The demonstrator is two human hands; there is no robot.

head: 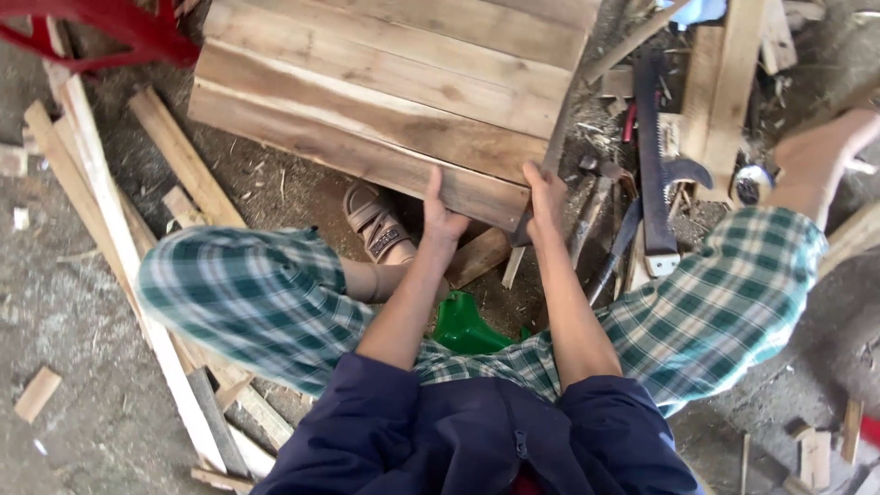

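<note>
Left hand (442,218) and right hand (547,194) both grip the near edge of the plank panel (385,101). Judged stiff, heavy, rough-sawn: hold at edges, two-handed.

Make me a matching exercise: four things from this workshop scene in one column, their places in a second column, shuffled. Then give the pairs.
Things:
1. left hand
2. handsaw
3. green plastic piece
4. sandal

Places:
A. on the ground between the knees
B. on the near edge of the wooden panel
C. among the tools to the right of the panel
D. on the foot under the panel's near edge

Pairs: 1-B, 2-C, 3-A, 4-D
</note>
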